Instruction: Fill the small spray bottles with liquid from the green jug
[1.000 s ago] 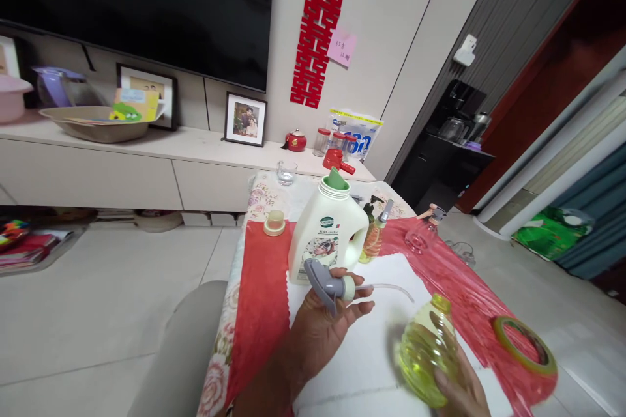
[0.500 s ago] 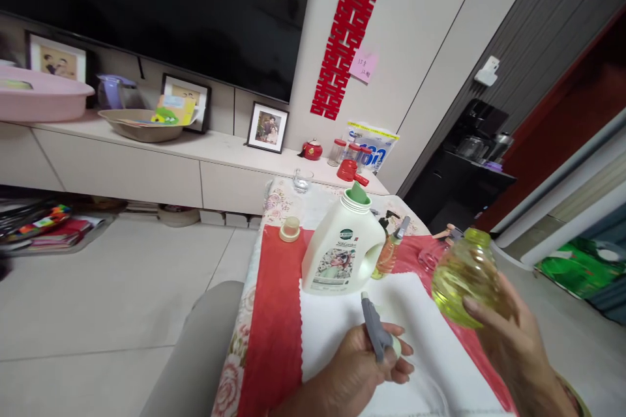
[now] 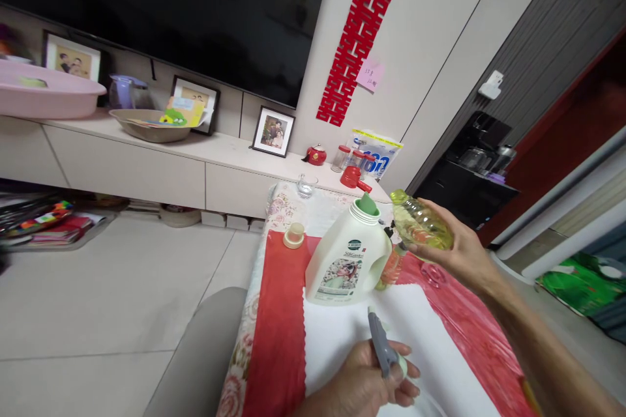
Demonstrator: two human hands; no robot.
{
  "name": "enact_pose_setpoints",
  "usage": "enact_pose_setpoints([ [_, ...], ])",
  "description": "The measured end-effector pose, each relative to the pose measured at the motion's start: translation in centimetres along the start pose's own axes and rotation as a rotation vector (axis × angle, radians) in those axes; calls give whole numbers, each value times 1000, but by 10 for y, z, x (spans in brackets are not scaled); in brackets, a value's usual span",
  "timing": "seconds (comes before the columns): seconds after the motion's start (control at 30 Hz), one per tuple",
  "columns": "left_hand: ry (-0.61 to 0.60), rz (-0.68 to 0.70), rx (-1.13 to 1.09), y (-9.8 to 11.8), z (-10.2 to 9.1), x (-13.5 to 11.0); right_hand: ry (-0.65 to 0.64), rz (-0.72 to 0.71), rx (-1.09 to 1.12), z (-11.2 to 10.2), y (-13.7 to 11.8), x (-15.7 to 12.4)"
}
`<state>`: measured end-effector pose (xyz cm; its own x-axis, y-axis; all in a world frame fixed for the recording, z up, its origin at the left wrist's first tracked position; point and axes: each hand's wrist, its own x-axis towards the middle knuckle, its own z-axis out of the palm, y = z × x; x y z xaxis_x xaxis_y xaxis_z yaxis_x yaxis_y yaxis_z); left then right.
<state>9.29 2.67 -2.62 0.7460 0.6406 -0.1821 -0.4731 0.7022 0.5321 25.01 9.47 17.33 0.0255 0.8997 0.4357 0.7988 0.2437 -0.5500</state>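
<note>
My left hand [image 3: 374, 381] holds a grey spray trigger head [image 3: 381, 344] low over the white cloth, its thin tube trailing down. My right hand [image 3: 452, 234] is closed around a clear yellow bottle [image 3: 423, 225], tipped on its side with its uncapped neck pointing left. That neck is near and right of the mouth of a white detergent jug [image 3: 340, 257], which stands upright with a green spout [image 3: 366, 204] in its opening. A pale cap [image 3: 294, 235] sits on the red cloth left of the jug. Behind the jug an orange spray bottle [image 3: 390, 268] is partly hidden.
The table has a red cloth [image 3: 278, 319] and a white cloth [image 3: 337, 345]. At its far end is a glass cup [image 3: 306, 186]. A red scoop [image 3: 353, 178], lidded jars and a detergent bag [image 3: 376, 146] stand on the cabinet [image 3: 235, 155]. A pink dish [image 3: 434, 273] lies on the right.
My right hand has moved up and left with the yellow bottle, tipping it from near upright to almost level by the jug's mouth. My left hand still holds the spray head.
</note>
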Motion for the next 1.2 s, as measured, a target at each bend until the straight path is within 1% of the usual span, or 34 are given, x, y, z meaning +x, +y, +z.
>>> enact_pose_setpoints([
  [0.2, -61, 17, -29, -6, -7, 5, -64, -189, -201, 2, -2, 18],
  [0.4, -133, 23, -58, -10, -15, 10, -101, -276, -316, 0, -6, 26],
  [0.6, -166, 1, -69, -13, -18, 12, -143, -382, -425, -7, -12, 32],
  [0.77, -157, -12, -70, -10, -16, 10, -165, -413, -487, -11, -16, 37],
  [0.97, -165, -7, -61, -11, -16, 10, -170, -491, -569, -14, -17, 40],
  [1.07, -161, 1, -51, -11, -17, 9, -190, -501, -614, -16, -17, 41],
  [1.2, -169, -2, -45, -11, -16, 8, -200, -506, -622, -18, -18, 41],
])
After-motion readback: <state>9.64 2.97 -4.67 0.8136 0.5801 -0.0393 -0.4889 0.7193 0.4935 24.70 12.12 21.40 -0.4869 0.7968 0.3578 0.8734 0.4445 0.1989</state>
